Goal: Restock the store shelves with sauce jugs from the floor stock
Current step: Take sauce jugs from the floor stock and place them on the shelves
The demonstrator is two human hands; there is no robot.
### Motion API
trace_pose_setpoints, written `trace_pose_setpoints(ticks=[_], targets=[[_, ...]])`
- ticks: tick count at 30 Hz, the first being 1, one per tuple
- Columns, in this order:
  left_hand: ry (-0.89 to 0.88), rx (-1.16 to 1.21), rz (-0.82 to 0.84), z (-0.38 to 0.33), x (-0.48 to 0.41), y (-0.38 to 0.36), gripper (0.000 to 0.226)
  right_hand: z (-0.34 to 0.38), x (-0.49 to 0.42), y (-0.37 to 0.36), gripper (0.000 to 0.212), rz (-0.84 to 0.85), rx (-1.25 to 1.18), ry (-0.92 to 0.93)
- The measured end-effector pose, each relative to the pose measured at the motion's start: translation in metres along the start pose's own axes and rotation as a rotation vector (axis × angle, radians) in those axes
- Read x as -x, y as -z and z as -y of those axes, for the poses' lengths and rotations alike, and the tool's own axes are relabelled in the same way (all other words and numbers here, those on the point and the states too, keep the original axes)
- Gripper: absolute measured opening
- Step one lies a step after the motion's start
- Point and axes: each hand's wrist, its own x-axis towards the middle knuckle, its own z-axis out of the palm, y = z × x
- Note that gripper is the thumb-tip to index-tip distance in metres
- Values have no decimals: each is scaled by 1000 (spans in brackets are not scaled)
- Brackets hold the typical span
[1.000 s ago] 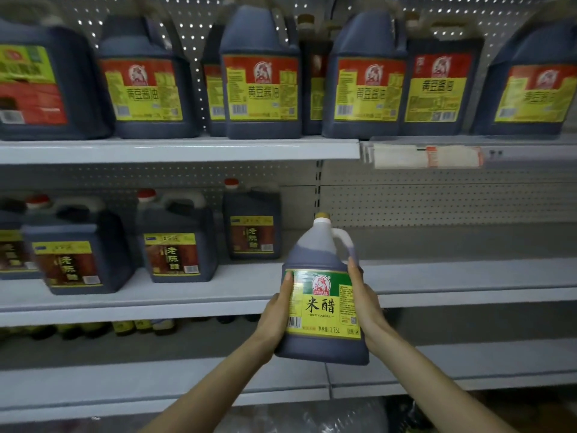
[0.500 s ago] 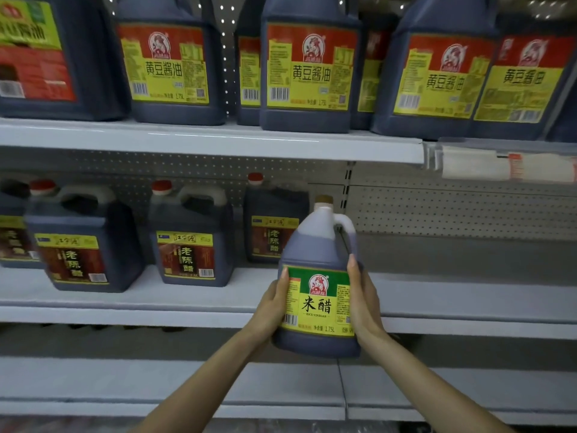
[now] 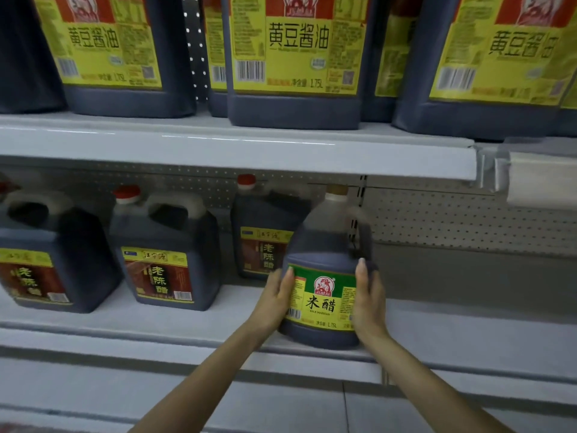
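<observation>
A dark rice vinegar jug (image 3: 323,264) with a green and yellow label stands upright at the front of the middle shelf (image 3: 187,326). My left hand (image 3: 276,300) grips its left side and my right hand (image 3: 368,303) grips its right side, just below the handle. The jug's base looks level with the shelf board; I cannot tell whether it rests on it. Its cap reaches close under the upper shelf.
Left of the held jug stand several dark vinegar jugs (image 3: 168,254) with red caps. The upper shelf (image 3: 237,148) carries a row of soy sauce jugs (image 3: 296,57) with yellow labels. The middle shelf to the right is bare board before a pegboard back (image 3: 468,220). A lower shelf (image 3: 312,410) runs beneath.
The jug has moved up and forward from below the middle shelf to its front edge, still held on both sides. The view has closed in on the shelves.
</observation>
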Motion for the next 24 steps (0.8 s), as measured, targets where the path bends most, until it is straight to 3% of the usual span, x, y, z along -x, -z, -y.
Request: trace_pose_setpoints(ticks=[3, 9, 13, 15, 20, 24], targets=[[7, -24, -30, 6, -12, -4, 40, -4, -13, -1, 53, 9, 6, -19], [-116, -96, -166, 26, -25, -14, 37, -18, -33, -5, 52, 84, 61, 76], [-144, -98, -185, 32, -26, -18, 64, -28, -38, -3, 76, 80, 21, 101], [-169, -110, -178, 35, -25, -17, 74, -36, -38, -3, 77, 66, 17, 100], [-184, -113, -167, 39, -22, -15, 65, -42, -36, 2, 71, 103, 26, 107], [-130, -137, -150, 24, -8, -14, 43, -38, -30, 6, 87, 185, 47, 58]])
